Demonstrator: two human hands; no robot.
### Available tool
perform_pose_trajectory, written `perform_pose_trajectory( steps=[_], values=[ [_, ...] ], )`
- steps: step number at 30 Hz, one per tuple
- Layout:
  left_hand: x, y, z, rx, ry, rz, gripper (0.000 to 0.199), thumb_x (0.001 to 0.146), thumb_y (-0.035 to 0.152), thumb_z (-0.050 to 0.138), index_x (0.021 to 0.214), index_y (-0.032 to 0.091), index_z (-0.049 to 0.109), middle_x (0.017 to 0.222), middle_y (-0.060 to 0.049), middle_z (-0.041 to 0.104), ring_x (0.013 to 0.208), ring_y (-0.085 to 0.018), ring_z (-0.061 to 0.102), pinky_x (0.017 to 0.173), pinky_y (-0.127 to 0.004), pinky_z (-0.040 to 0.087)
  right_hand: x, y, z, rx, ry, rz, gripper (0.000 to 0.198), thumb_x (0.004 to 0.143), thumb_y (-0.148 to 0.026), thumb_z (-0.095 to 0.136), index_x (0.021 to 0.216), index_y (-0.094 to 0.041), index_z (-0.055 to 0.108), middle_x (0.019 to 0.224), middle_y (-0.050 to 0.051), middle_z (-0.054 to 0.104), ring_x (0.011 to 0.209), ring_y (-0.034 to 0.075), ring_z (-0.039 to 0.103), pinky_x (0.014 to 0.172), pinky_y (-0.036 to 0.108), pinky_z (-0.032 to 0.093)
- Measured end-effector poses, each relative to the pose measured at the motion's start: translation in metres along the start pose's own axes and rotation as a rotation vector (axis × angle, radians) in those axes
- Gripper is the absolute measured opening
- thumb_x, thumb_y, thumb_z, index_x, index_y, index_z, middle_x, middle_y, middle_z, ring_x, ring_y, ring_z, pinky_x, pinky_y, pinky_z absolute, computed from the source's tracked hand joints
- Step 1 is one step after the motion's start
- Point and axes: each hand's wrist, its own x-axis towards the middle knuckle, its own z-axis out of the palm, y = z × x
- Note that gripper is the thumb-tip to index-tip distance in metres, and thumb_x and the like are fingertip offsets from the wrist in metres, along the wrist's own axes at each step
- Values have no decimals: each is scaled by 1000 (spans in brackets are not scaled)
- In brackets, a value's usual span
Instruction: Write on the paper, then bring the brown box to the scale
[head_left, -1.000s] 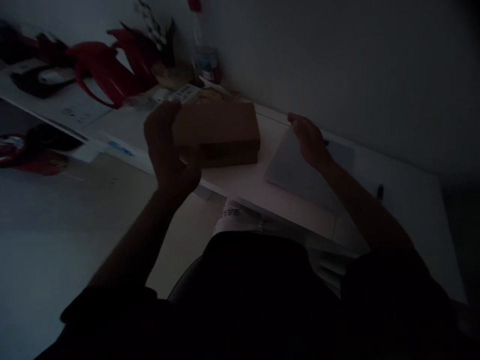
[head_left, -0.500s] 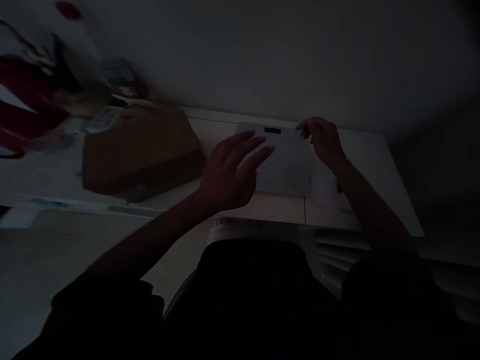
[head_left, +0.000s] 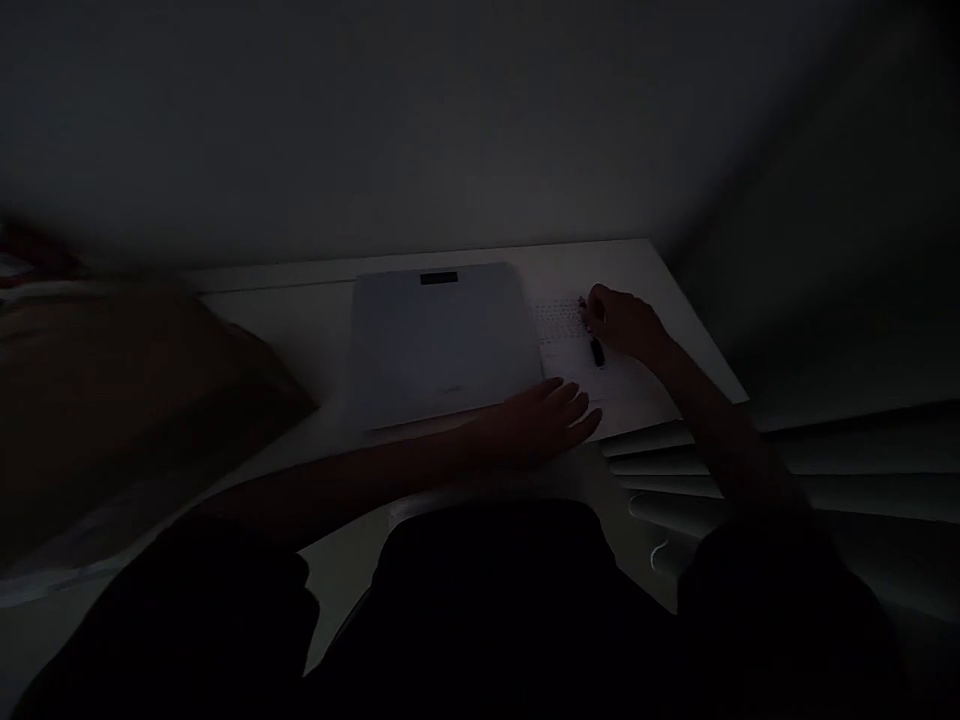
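Observation:
The scene is very dark. My right hand (head_left: pixel 626 322) rests at the far right of the white desk (head_left: pixel 300 320), its fingers closed around a dark pen (head_left: pixel 596 350) over a printed sheet of paper (head_left: pixel 570 335). My left hand (head_left: pixel 544 420) lies flat with fingers spread on the near edge of that paper, beside the front right corner of a flat pale grey scale-like slab (head_left: pixel 439 340) with a small dark window at its back edge.
A brown cardboard box (head_left: pixel 135 380) sits blurred at the left of the desk. A wall rises right behind the desk. A ribbed white radiator (head_left: pixel 787 470) runs below the desk's right end. My dark clothing fills the bottom.
The view swung right, pushing the box and red items to the left edge. My left hand left the box and came down by the slab. My right hand moved off the slab onto the pen.

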Motion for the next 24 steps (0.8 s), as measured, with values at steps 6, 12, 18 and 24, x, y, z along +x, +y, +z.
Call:
perform_pose_trajectory(
  steps=[6, 12, 18, 24],
  values=[
    [22, 9, 23, -37, -66, 47, 43, 103, 25, 50, 142, 8, 54, 138, -21, 61, 124, -34, 58, 107, -48, 41, -13, 7, 3, -85, -110, 100, 28, 102, -45, 52, 100, -17, 50, 96, 7, 65, 75, 18, 57, 57, 29, 29],
    [32, 13, 38, -153, -151, -59, 38, 102, 24, 49, 134, 6, 58, 133, -23, 61, 118, -34, 60, 92, -44, 48, -10, 1, 11, -92, -154, 79, 29, 103, -46, 50, 102, -17, 50, 95, 7, 66, 73, 17, 57, 56, 29, 31],
    [29, 14, 43, -194, -184, -84, 40, 102, 24, 42, 134, 4, 55, 135, -22, 59, 115, -34, 57, 90, -45, 47, -5, -3, 9, -111, -144, 29, 21, 100, -31, 52, 117, -18, 51, 95, 5, 67, 70, 17, 56, 55, 29, 29],
    [27, 14, 45, -224, -136, -102, 38, 103, 26, 42, 131, 5, 57, 130, -22, 60, 111, -32, 57, 88, -43, 46, 5, 4, 10, 549, -37, -46, 29, 98, -41, 44, 118, -23, 53, 80, 2, 58, 67, 16, 54, 60, 27, 41]
  ],
)
